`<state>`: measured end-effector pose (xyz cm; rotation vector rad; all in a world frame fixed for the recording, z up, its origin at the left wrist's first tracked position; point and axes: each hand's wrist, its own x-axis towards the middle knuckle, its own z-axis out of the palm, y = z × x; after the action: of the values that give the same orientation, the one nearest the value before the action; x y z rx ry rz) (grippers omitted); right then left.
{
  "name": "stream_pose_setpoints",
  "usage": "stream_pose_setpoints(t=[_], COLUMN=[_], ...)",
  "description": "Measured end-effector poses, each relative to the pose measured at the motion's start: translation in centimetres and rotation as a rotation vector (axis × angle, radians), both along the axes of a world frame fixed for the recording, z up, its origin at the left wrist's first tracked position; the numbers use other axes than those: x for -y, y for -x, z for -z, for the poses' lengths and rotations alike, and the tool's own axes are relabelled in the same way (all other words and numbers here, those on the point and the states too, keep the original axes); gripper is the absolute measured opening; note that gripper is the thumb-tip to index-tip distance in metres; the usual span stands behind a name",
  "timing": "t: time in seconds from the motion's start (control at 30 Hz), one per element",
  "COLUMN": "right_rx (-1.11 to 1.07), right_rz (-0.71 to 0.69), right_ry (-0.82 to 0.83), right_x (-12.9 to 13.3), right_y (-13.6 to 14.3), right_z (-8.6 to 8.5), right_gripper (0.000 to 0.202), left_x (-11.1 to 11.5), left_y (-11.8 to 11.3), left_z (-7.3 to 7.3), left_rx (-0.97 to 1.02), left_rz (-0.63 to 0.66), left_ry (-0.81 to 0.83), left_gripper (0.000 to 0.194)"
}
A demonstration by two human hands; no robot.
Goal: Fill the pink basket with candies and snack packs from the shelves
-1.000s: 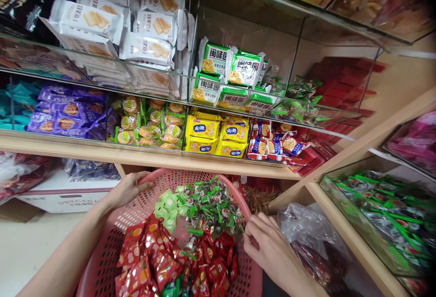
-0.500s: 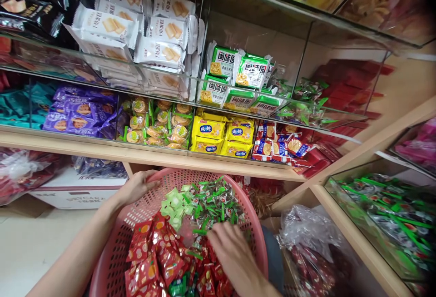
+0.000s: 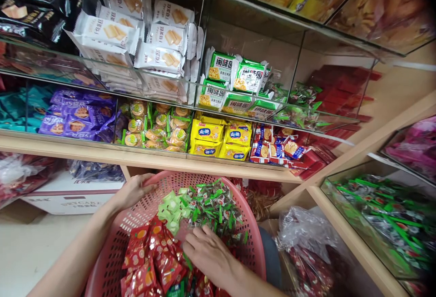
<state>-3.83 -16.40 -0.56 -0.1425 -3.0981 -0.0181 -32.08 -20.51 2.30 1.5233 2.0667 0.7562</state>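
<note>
A pink perforated plastic basket (image 3: 254,224) stands tilted towards me below the shelves. My left hand (image 3: 134,191) is closed over its back left rim. Inside the basket, my right hand (image 3: 206,252) is curled down over the sweets, its fingertips mostly hidden. A bit of green wrapper shows under those fingers. Red-wrapped sweets (image 3: 146,254) fill the front and left of the basket. Pale green packets (image 3: 173,208) lie at the back, beside clear-wrapped sweets with green ends (image 3: 218,204).
Glass-fronted shelf compartments hold white cake packets (image 3: 114,31), green biscuit packs (image 3: 250,76) and yellow packs (image 3: 206,136). A wooden shelf edge (image 3: 218,164) runs just behind the basket. To the right are a bin of green-wrapped sweets (image 3: 384,210) and a plastic bag (image 3: 306,226).
My right hand has moved left across the sweets towards the middle of the basket, and its fingers are more curled. My left hand keeps its grip on the rim.
</note>
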Motion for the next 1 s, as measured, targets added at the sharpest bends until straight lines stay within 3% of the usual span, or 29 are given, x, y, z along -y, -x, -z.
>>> stream_pose_setpoints(t=[0.1,0.2,0.33,0.47,0.57,0.73,0.87,1.0], right_rx=[-0.071,-0.084,-0.038,-0.04,-0.089,-0.024,0.112,0.154], right_rz=[0.106,0.319,0.525,0.593,0.567,0.511,0.581,0.64], right_ry=[0.088,0.098,0.029,-0.036,-0.049,-0.004,0.021,0.007], right_x=[-0.3,-1.7,-4.1,-4.6,-3.4,-0.1,1.7,2.0], right_y=[-2.0,-4.6,-7.4,-8.3,-7.7,-3.7,0.0,1.7], right_z=[-2.7,-4.3,-3.8,-2.6,-2.3,-0.1,2.8,3.5], right_gripper=[0.015,0.034,0.045,0.057,0.061,0.039,0.031,0.036], left_x=[0.0,-0.1,-0.3,-0.4,-0.3,-0.2,-0.2,0.1], left_y=[0.1,0.3,0.3,-0.1,-0.4,-0.3,0.0,0.3], left_z=[0.0,0.3,0.5,0.2,-0.2,0.0,0.4,0.6], left_rx=[-0.008,-0.018,-0.023,-0.016,0.003,-0.011,0.007,0.007], left_rz=[-0.005,-0.011,-0.023,-0.022,-0.011,-0.017,-0.004,0.001], left_ry=[-0.012,-0.025,-0.03,0.002,0.009,0.015,0.002,-0.011], left_gripper=[0.037,0.038,0.041,0.041,0.041,0.036,0.034,0.034])
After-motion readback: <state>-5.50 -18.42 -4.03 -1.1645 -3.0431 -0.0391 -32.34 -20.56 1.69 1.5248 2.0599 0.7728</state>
